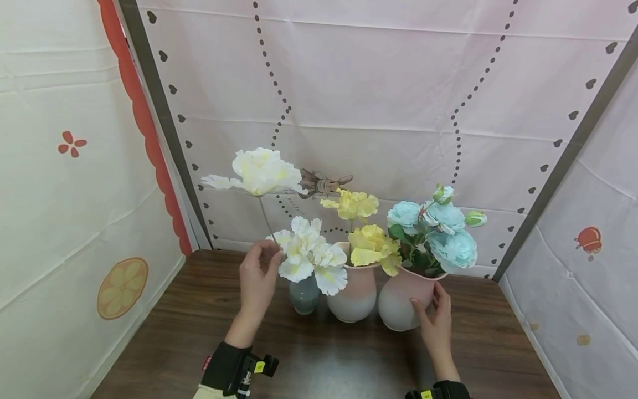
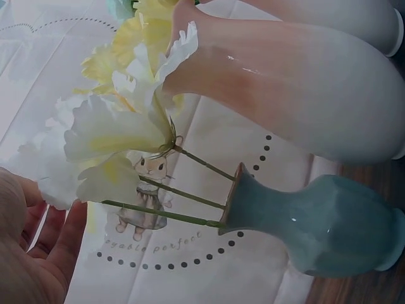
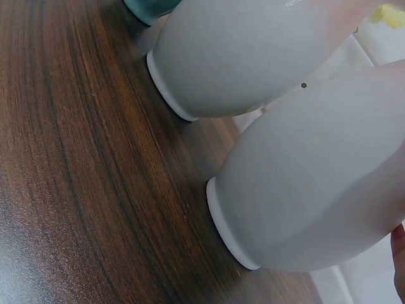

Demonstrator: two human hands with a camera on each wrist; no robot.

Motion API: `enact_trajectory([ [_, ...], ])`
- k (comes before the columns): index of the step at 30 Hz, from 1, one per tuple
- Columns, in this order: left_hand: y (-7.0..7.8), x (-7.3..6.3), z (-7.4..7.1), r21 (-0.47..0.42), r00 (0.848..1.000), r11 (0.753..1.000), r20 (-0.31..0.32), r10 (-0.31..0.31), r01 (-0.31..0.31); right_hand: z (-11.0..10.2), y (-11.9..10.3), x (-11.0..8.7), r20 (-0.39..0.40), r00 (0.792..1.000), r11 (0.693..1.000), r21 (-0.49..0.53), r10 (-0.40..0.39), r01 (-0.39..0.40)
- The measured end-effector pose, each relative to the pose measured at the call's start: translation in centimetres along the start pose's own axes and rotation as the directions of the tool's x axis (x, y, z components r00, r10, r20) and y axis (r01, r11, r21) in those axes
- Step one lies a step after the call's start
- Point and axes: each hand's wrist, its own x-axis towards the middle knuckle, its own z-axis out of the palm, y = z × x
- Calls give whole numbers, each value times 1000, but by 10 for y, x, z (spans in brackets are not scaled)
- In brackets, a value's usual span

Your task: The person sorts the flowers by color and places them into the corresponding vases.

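Note:
My left hand [image 1: 258, 274] pinches the stem of a tall white flower [image 1: 266, 170] between thumb and fingers. Beside that hand, more white flowers [image 1: 304, 249] fill a small blue-green vase [image 1: 304, 296]; the left wrist view shows thin green stems [image 2: 190, 215] running into its mouth. At the right, my right hand [image 1: 436, 321] holds the side of a pink and white vase [image 1: 404, 305], thumb on its front and fingers round its right side. Light blue roses [image 1: 451, 244] with green leaves stand in that vase. In the right wrist view only a bit of a finger [image 3: 398, 256] shows.
Between the two other vases stands a second pink and white vase [image 1: 351, 296] with yellow flowers [image 1: 371, 244]. All three stand close together on a dark wooden table [image 1: 319, 360]. Printed cloth [image 1: 369, 83] hangs behind them, with more cloth at both sides.

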Motion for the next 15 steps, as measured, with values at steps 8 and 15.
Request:
enact_trajectory([
  [8,-1,-1,6,-36,1000,999,-14,6,-7,-1,1,0,2,1000,1000,5,4,-4],
  [15,-5,-1,8,-25,1000,1000,10,-8,9,0,1,0,3,1000,1000,2,-4,4],
])
